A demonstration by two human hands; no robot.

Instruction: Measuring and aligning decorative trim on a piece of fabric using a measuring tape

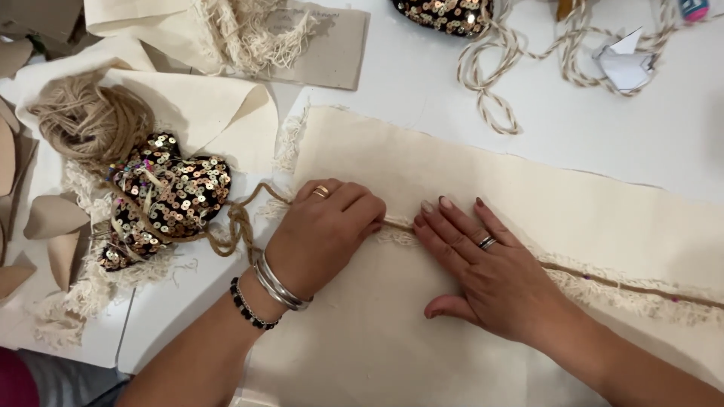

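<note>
A cream cloth panel [483, 173] with frayed edges lies on the white table [664, 120]. A second cream panel [369, 332] lies over its near part, and a fringed seam runs between them. A tan jute cord [618, 285] lies along that seam. My left hand [328, 230] is shut on the jute cord at the seam's left end. My right hand [483, 267] lies flat with fingers spread, pressing the cloth and cord just right of the left hand. Both hands wear rings, and the left wrist has bangles and a bead bracelet.
A ball of jute twine [90, 120] and a sequined fabric piece [170, 197] lie at the left. Folded cream cloth [204, 105], cardboard [332, 53] and paper scraps sit behind. A two-tone twisted rope [498, 75] and another sequined piece [445, 15] lie at the far edge.
</note>
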